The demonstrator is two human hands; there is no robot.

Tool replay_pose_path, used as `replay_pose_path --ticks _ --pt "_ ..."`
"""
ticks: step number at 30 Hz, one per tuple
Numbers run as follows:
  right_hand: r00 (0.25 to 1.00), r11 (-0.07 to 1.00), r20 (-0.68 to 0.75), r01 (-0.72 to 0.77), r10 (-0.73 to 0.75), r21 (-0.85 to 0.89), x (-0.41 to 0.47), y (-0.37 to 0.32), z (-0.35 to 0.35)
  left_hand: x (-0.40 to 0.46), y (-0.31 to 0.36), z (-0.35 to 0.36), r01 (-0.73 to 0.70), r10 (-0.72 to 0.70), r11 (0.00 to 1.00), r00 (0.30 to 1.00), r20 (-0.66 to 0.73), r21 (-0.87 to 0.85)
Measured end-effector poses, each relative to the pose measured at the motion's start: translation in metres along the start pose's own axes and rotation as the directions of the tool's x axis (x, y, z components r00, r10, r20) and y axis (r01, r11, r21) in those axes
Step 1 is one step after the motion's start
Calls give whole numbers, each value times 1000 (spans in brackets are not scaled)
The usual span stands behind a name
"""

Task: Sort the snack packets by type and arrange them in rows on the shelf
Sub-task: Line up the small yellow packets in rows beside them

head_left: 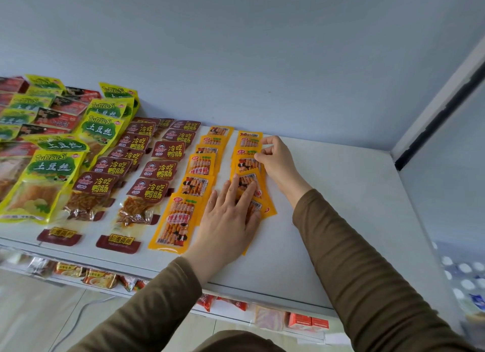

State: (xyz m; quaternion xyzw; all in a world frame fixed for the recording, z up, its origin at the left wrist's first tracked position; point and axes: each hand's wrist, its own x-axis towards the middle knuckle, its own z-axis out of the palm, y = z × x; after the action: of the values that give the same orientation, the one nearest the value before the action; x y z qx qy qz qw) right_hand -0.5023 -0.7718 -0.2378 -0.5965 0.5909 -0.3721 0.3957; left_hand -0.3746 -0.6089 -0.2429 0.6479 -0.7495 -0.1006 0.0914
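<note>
We see the left hand (pixel 227 215) lying flat, its fingers (pixel 246 194) straight and pressing on the near packets of the rightmost orange row (pixel 248 168) on the white shelf (pixel 341 220). The right hand (pixel 275 160) sits at the far end of that same row, its fingers curled and pinching a packet's edge there. Left of this row lie a second orange row (pixel 195 178), then two rows of dark red packets (pixel 154 173), then yellow-green packets (pixel 49 173) farthest left.
</note>
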Motion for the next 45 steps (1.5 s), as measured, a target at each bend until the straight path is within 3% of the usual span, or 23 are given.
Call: replay_pose_path --ticks 10,17,24,29,32,41,45 --pt "965 994 243 -107 97 29 -1 -19 -7 -6 -1 -2 -18 18 1000 999 -27 -12" --pt "994 990 93 -63 52 124 -1 -11 4 -6 0 -3 -14 14 1000 999 -50 1" --pt "998 995 39 -46 43 93 -1 -6 9 -5 -3 -2 -10 9 1000 999 -40 -12" --pt "996 989 52 73 -67 -129 -2 -5 8 -7 -3 0 -7 7 1000 998 -55 6" --pt "993 979 75 108 -96 -175 -3 -4 10 -9 -4 0 -8 9 1000 998 -66 10" --pt "986 939 -71 122 -153 -322 -21 -4 -13 -15 -7 -3 -2 4 1000 995 -97 20" --pt "994 909 108 56 -11 -414 -54 -5 -31 -33 -12 -6 -1 -6 999 987 -164 -40"
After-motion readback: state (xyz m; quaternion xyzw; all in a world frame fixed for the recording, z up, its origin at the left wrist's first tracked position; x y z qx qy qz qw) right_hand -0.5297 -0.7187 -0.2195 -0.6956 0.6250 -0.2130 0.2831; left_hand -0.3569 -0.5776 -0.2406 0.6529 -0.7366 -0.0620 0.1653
